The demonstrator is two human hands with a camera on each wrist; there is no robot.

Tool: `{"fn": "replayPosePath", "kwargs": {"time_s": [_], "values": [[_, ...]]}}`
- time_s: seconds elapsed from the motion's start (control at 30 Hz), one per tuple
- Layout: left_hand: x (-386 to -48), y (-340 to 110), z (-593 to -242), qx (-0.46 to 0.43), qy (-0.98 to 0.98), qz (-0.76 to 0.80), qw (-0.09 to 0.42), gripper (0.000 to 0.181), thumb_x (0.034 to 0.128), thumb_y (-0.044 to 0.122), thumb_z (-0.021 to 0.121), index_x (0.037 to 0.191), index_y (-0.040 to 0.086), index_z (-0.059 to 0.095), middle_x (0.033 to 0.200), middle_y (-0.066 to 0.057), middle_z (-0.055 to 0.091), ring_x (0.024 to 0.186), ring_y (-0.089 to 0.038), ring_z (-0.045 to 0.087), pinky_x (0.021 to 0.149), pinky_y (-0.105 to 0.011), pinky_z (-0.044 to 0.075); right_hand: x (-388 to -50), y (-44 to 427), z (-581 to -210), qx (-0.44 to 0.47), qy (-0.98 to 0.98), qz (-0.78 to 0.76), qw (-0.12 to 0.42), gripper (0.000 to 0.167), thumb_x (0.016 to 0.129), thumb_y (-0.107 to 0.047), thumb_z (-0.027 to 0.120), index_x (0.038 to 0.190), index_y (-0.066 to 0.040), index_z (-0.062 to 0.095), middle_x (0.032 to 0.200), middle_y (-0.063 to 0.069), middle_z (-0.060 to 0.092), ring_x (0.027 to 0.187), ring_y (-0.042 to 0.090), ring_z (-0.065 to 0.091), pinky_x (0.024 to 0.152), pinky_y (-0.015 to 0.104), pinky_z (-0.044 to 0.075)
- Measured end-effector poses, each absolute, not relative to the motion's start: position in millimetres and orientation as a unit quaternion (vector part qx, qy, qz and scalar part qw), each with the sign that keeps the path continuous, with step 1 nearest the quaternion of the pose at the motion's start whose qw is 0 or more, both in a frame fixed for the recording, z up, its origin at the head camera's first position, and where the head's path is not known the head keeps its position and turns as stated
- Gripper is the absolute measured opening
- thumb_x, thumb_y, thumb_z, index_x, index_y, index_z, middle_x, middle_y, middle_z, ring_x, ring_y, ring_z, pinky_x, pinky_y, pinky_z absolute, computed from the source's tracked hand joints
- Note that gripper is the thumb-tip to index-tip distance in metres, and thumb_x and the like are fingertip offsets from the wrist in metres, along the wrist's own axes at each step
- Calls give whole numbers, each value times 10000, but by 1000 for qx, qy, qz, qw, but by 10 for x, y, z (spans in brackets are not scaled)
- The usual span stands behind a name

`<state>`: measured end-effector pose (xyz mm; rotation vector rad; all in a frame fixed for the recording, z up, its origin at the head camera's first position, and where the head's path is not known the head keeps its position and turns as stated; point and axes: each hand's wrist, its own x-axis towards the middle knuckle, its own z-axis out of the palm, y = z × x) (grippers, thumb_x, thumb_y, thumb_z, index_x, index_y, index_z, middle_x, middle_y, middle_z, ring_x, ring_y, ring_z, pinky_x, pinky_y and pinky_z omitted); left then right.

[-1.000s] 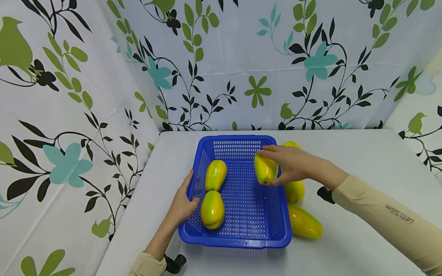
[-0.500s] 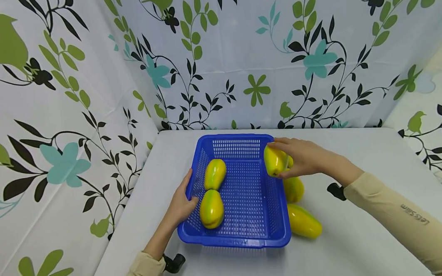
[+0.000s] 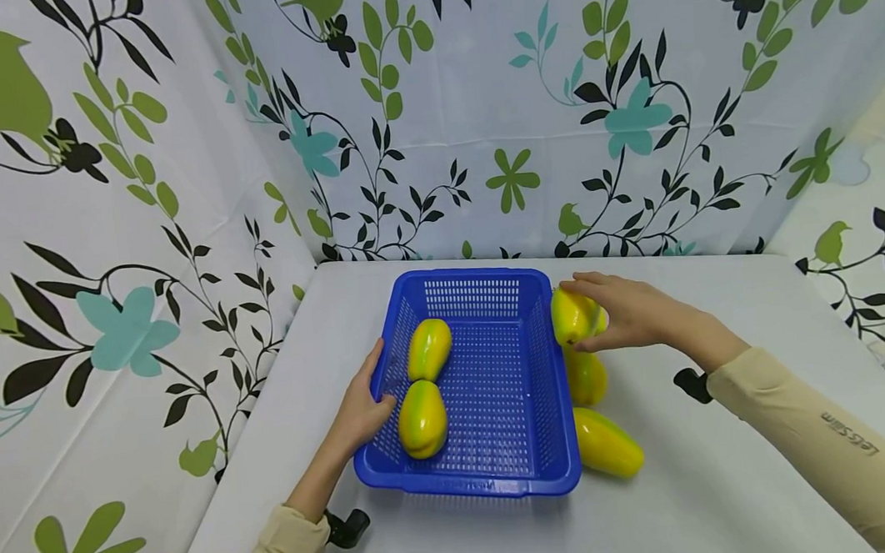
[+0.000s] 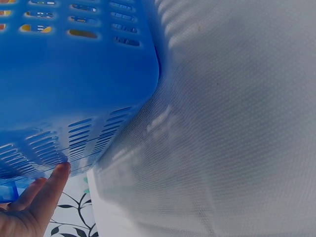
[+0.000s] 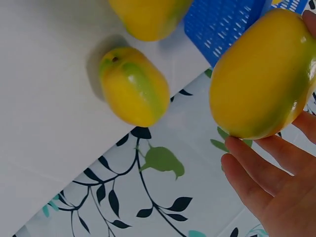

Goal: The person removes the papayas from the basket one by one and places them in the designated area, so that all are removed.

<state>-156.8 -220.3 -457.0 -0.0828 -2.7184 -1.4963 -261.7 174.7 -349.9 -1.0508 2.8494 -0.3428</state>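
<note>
The blue plastic basket (image 3: 485, 374) stands on the white table, with two yellow-green papayas, one farther back (image 3: 429, 350) and one nearer (image 3: 422, 419), along its left side. My left hand (image 3: 362, 406) grips the basket's left rim, thumb over the edge; in the left wrist view its fingers (image 4: 54, 185) lie against the outer wall. My right hand (image 3: 632, 310) holds another papaya (image 3: 574, 315) by fingertips and thumb, just outside the right rim. In the right wrist view that papaya (image 5: 261, 74) is raised above the table, beside the basket.
Right of the basket, a papaya (image 3: 586, 377) and a longer one (image 3: 609, 443) lie close to its wall. In the right wrist view a papaya (image 5: 133, 86) lies near the table edge. A patterned cloth (image 3: 435, 143) hangs behind the table.
My right hand has carried the papaya from inside the basket rightward over the rim to outside it. The left hand keeps its grip on the rim, and the basket has hardly moved.
</note>
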Motion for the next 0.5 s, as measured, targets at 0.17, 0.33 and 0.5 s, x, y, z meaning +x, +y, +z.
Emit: {"fn": "replayPosePath", "kwargs": {"time_s": [0.17,0.33,0.5], "values": [[-1568,-2208,-4571,-25,-877,-480,17,884,790,-86,505,1585,78,154,1617,-186,185,1457,-417,208,1122,-587,227,-2649,1817,-3545,-333,935,-111,44,858,776,-480,774,1462,-71,461,1505,246,395,1324,464,429,992,664,390],[-1568,-2210,-4570,-26,-875,-483,16,886,788,-88,503,1585,78,153,1617,-185,186,1455,-418,212,1121,-585,230,-2681,1888,-3601,-322,939,-112,49,876,769,-487,780,1467,-70,455,1500,256,394,1314,474,435,988,665,392],[-1567,-2209,-4574,-26,-875,-483,17,886,790,-88,506,1585,81,155,1617,-186,188,1451,-426,220,1109,-592,245,-2713,1970,-3660,-311,942,-113,53,886,767,-478,786,1466,-49,451,1493,265,398,1315,480,428,1001,667,376]]}}
